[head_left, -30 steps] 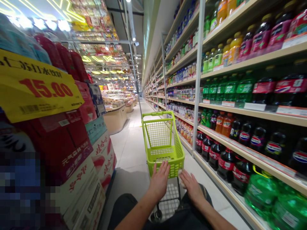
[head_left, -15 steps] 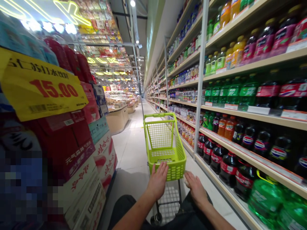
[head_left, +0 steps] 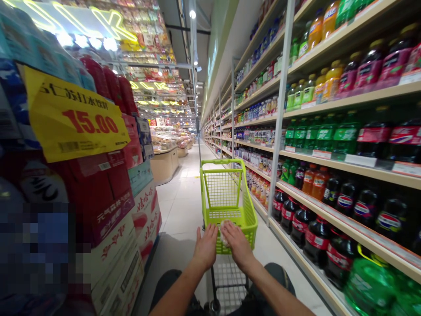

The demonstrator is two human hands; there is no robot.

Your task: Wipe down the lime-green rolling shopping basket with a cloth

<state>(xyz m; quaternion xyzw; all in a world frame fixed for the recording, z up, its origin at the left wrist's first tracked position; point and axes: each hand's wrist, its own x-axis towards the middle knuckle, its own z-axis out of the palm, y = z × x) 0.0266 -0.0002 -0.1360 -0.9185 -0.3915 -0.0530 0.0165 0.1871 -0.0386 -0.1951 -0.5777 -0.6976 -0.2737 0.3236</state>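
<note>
A lime-green shopping cart stands in front of me, with a latticed upper basket and a pale wire lower rack. My left hand is at the left part of the basket's near wall, its fingers stretched out and the thumb apart. Beside it, my right hand presses a whitish crumpled cloth against the same wall near its middle. The cloth is partly hidden under the fingers, and whether it is cloth or tissue is unclear. Nothing shows inside the upper basket.
Shelves of bottled drinks line the right side, with large cola bottles at the bottom. Stacked drink cartons and a yellow price sign rise close on the left. A tiled aisle runs ahead past display counters.
My right hand has moved left from the basket's right corner to its middle, bringing the whitish cloth along. My left hand has shifted slightly left. The view has turned a little left.
</note>
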